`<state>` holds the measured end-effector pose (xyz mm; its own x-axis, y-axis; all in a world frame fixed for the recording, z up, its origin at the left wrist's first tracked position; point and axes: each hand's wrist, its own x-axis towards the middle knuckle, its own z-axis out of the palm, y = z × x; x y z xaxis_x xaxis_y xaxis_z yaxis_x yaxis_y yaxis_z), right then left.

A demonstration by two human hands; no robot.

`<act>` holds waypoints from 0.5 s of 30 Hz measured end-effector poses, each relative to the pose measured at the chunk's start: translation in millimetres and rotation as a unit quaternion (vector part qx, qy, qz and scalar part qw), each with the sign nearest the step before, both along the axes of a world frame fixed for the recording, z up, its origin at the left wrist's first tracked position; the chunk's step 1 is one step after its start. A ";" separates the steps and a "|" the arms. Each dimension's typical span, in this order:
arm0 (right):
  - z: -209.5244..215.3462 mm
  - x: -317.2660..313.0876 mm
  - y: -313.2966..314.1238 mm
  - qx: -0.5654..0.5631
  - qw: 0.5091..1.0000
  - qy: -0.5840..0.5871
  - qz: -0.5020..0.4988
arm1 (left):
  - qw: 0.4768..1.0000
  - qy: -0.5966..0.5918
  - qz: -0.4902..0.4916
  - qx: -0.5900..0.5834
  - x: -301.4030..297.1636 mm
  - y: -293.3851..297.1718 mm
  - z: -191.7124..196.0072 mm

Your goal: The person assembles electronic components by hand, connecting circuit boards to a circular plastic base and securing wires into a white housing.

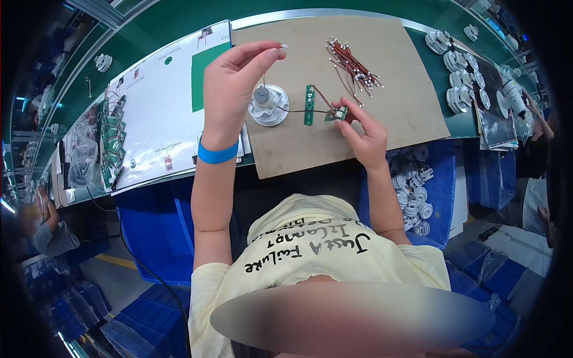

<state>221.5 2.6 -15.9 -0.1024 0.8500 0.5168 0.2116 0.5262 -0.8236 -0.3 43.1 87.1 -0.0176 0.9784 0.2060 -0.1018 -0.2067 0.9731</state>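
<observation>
1. Above the motor (267, 104), my left hand (236, 89) pinched a small white plug (283, 46) at its fingertips, lifted off the brown mat (394, 101).
2. Its thin lead ran down to the motor, just below and right of the wrist.
3. My right hand (363, 134) gripped a small board (338, 113) low on the mat; the green strip board (309, 104) lay between, long axis running away from me.
4. Right hand sat nearer the boards.
5. Loose wires (352, 64) lay beyond; mat's near edge met the counter (179, 18).
</observation>
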 end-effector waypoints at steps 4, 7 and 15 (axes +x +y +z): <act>8.2 0.5 6.0 0.029 0.999 -0.029 -0.003 | 0.996 0.092 -0.003 0.023 8.1 -3.3 2.3; 10.3 0.6 10.6 0.053 0.997 -0.055 -0.005 | 0.976 0.203 0.011 0.079 16.4 -5.8 -6.8; 8.4 -5.1 19.2 0.169 0.983 -0.064 -0.021 | 0.917 0.346 -0.031 0.194 38.2 -11.9 -29.2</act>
<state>216.3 21.8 -7.4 -0.1525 0.6364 0.7561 0.3296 0.7541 -0.5682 38.0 31.2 58.0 0.3021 0.8242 0.4790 0.4898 -0.5653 0.6638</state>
